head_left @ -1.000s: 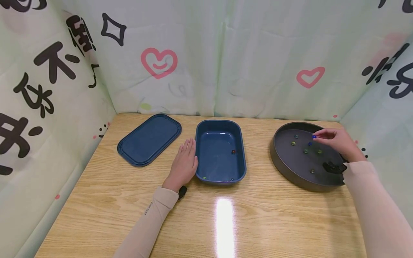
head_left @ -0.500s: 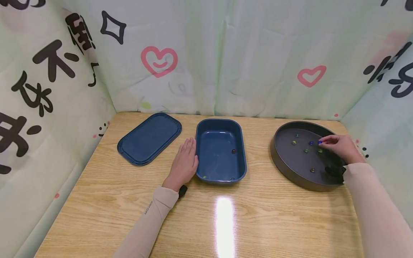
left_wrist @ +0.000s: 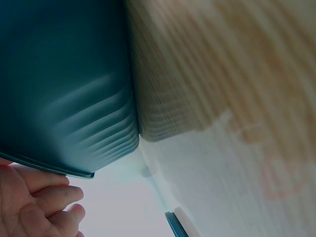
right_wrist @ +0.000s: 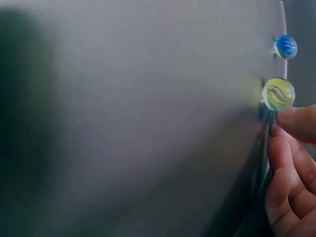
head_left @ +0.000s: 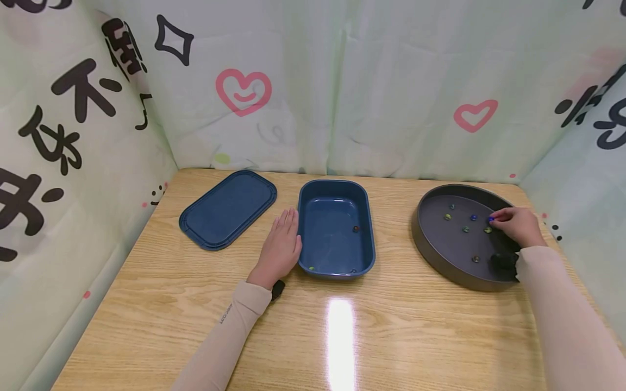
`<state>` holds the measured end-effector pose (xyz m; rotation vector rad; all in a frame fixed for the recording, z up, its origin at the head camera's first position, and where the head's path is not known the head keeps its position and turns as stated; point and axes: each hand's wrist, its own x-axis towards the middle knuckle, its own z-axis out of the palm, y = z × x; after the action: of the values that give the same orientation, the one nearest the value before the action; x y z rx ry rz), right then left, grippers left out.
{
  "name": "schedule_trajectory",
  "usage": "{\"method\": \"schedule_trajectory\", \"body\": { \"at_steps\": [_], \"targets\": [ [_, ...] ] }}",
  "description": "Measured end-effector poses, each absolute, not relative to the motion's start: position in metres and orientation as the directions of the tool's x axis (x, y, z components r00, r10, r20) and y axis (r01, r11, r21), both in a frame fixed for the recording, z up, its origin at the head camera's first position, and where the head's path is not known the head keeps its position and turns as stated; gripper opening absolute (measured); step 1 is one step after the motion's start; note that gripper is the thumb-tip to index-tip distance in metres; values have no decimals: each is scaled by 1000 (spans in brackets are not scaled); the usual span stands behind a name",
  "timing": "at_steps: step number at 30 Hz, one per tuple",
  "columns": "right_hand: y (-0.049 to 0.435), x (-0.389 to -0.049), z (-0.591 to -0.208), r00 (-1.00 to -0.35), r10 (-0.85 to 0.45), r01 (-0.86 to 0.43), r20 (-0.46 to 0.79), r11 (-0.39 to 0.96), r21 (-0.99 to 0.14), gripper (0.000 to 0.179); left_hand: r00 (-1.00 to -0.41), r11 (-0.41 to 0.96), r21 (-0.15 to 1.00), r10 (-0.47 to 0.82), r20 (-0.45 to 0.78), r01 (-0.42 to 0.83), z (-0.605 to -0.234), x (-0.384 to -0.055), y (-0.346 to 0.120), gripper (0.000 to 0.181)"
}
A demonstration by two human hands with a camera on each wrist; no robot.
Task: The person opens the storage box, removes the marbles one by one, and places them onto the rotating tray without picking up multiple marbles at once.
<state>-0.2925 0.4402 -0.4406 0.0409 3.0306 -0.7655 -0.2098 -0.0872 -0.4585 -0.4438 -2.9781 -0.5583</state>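
Note:
My right hand (head_left: 518, 225) is inside the round dark pan (head_left: 435, 263), low over its floor, and pinches a blue marble (head_left: 491, 219) between thumb and fingertips. In the right wrist view the thumb and a yellow-swirled marble (right_wrist: 279, 94) mostly hide it. Another blue marble (head_left: 473, 217) and several more marbles lie on the pan's floor. Fingers straight, my left hand (head_left: 280, 247) rests against the left rim of the deep blue rectangular box (head_left: 337, 276). Inside that box are a reddish-brown marble (head_left: 356, 229), a green one (head_left: 311, 268) and a clear one (head_left: 354, 271).
A flat blue lid (head_left: 227, 210) lies on the wooden table (head_left: 274, 336), left of the box. Printed cloth (head_left: 391, 136) walls in the table at the back and both sides. Bare tabletop separates the box from the pan.
My right hand has moved right and slightly nearer to me within the pan, carrying the blue marble lower. My left hand stays at the box's rim.

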Motion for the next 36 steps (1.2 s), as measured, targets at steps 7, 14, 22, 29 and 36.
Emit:
{"method": "schedule_trajectory", "body": {
  "at_steps": [7, 14, 22, 29, 36],
  "targets": [
    [441, -292, -443, -1000, 14, 11, 2, 889, -457, 28, -955, 892, 344, 266, 128, 294, -458, -209, -87, 56],
    [441, -290, -444, -1000, 20, 9, 19, 895, -447, 25, -955, 892, 340, 268, 131, 297, -458, -209, -86, 56],
    [434, -288, -435, -998, 35, 10, 46, 884, -468, 25, -953, 889, 345, 269, 138, 301, -458, -209, -86, 56],
    [414, -285, -414, -990, 17, -56, 143, 868, -493, 25, -953, 892, 337, 267, 143, 301, -459, -210, -87, 55],
    [383, -281, -390, -978, -6, -126, 209, 815, -566, 33, -956, 890, 350, 263, 128, 291, -458, -210, -87, 56]
  ]
}}
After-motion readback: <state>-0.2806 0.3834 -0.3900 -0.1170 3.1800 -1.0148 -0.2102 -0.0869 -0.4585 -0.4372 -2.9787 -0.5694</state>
